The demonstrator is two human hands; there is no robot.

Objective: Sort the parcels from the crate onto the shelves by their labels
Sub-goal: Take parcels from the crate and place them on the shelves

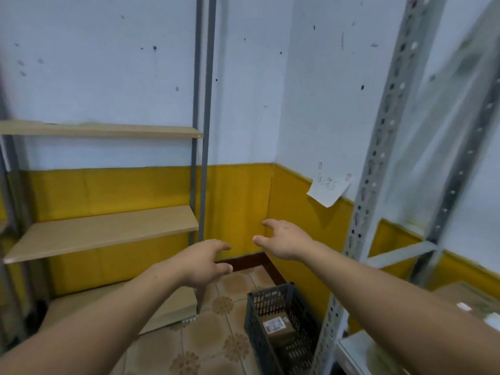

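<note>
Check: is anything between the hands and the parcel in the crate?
Nothing visible does. The left hand and right hand are open and empty. The crate has no cover; the parcel lies inside, label up, with only the crate's walls around it.

Small parcel storeroom: wood-board shelving (pixel 102 231) on grey posts at left; slotted steel rack upright (pixel 378 158) at right; 1 dark plastic crate (pixel 255 328) holding a labelled cardboard parcel (pixel 278 327) on the tiled floor (pixel 205 345); marked white-and-yellow walls (pixel 108 77).
</note>
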